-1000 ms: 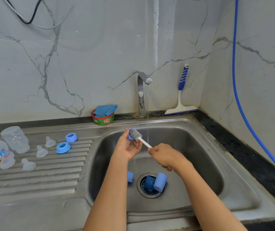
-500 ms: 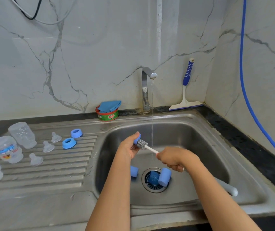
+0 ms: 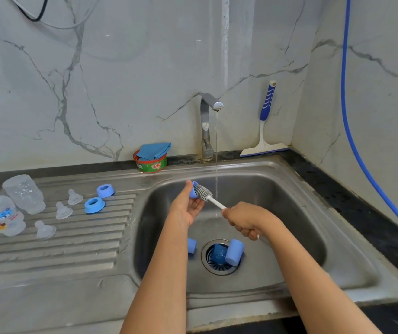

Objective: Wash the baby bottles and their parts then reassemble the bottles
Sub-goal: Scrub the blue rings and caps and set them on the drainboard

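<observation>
Over the sink (image 3: 289, 201) now: the left hand (image 3: 188, 208) holds a small blue bottle part (image 3: 193, 192) up at its fingertips, thumb alongside. The right hand (image 3: 246, 219) is wrapped in a fist round the white handle of the brush (image 3: 204, 192). The brush's long axis runs from that fist at four o'clock up to the bristle head at ten o'clock, bristles touching the blue part; whether they reach inside it I cannot tell. So the part lies at ten o'clock from the right hand, and the left hand is the nearer, having it in its grasp. The water stream (image 3: 216, 153) from the tap (image 3: 207, 121) drops just beside the bristles at three o'clock. My read: scrubbing is in hand, and a rinse needs only a small shift toward three o'clock. At six o'clock, blue caps (image 3: 234, 252) wait by the drain (image 3: 219, 270). Out at nine o'clock, bottles (image 3: 24, 194), teats (image 3: 63, 210) and rings (image 3: 94, 205) sit on the draining board (image 3: 72, 249).
</observation>
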Action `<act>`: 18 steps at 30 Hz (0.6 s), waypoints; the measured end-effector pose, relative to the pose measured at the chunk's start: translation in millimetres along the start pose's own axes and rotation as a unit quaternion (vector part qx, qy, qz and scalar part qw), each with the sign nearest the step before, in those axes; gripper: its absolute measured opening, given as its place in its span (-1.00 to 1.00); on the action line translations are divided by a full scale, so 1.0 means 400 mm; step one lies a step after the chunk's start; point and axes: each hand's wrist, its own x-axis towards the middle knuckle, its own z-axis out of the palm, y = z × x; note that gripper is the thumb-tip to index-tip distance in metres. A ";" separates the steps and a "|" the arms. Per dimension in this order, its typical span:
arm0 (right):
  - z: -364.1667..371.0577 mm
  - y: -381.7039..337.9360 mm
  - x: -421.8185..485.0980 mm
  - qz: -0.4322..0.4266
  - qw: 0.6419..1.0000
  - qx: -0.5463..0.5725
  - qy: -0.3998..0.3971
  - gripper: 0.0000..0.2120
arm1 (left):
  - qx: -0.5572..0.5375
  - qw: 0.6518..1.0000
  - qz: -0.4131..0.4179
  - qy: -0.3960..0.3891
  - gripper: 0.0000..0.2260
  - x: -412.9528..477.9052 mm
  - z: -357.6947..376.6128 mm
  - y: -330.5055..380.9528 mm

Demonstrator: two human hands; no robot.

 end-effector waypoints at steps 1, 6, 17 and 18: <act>0.000 0.000 -0.001 0.001 1.000 -0.001 0.004 -0.72 | 0.009 1.000 -0.005 -0.004 -0.73 0.000 -0.001 -0.001; 0.015 -0.001 0.006 -0.030 0.998 -0.021 0.052 -0.71 | -0.002 1.000 -0.022 -0.011 -0.68 0.003 0.001 0.009; -0.004 -0.007 -0.020 -0.042 0.994 0.038 -0.097 -0.67 | -0.005 1.000 -0.029 0.000 -0.51 0.027 -0.009 0.009; -0.006 -0.007 -0.020 -0.033 0.993 0.033 -0.109 -0.65 | 0.005 1.000 -0.023 -0.001 -0.51 0.027 -0.009 0.009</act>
